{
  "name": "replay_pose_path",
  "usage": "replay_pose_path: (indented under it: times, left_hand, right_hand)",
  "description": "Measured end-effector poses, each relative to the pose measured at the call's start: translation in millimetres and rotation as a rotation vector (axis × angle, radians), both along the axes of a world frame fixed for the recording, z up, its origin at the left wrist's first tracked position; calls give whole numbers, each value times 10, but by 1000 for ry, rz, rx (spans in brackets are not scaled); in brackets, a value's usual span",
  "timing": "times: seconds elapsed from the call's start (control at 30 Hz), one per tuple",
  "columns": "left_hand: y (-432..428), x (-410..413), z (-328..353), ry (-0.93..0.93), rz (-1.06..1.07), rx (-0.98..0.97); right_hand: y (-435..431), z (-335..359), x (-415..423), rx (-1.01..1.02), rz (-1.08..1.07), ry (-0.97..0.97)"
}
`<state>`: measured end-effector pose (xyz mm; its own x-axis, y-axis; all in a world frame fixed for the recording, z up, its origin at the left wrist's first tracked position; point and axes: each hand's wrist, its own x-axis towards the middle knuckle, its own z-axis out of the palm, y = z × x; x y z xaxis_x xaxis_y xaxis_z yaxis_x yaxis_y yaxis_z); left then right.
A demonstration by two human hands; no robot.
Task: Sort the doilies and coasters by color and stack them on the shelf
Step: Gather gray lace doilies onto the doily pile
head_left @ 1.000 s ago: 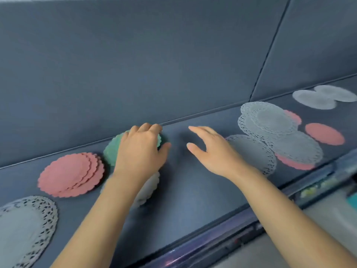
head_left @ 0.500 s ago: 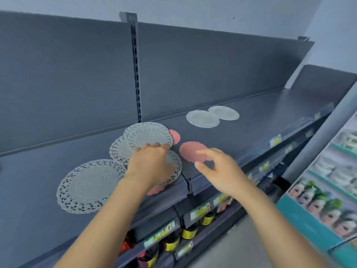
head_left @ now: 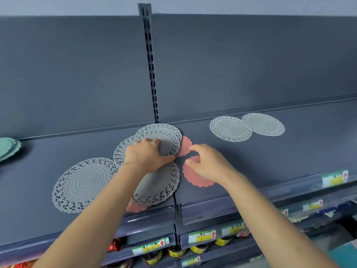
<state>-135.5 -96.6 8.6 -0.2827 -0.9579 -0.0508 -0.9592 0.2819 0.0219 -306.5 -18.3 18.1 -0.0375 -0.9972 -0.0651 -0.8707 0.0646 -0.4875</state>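
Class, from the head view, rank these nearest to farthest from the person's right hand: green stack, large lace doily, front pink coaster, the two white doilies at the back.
1. The front pink coaster, directly beneath the right hand.
2. The two white doilies, back right.
3. The large lace doily, front left.
4. The green stack, far left edge.

Left arm: bare, stretched up and forward from the bottom left.
Left hand (head_left: pixel 146 154): palm down, fingers a little bent, thumb sticking out to the right.
Right arm: bare, stretched up from the bottom right, leaning left.
Right hand (head_left: pixel 209 164): back up, fingers softly curled, thumb and first finger a little apart.
Gap: small, thumbs near, not touching.
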Motion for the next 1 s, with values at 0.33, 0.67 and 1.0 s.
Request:
replay_pose_path:
  times: [0.33,0.67,1.0]
  left_hand:
    - [-210,137,-10,25,-100,-248]
    - [-75,212,335,680,312,-441]
    - [360,29,206,1087,589,-640]
  right_hand:
    - [-780,-129,30,-78,43,8]
    - [-1129,-65,-40,-257,93,-448]
    - [-1134,42,-33,-264,331,-612]
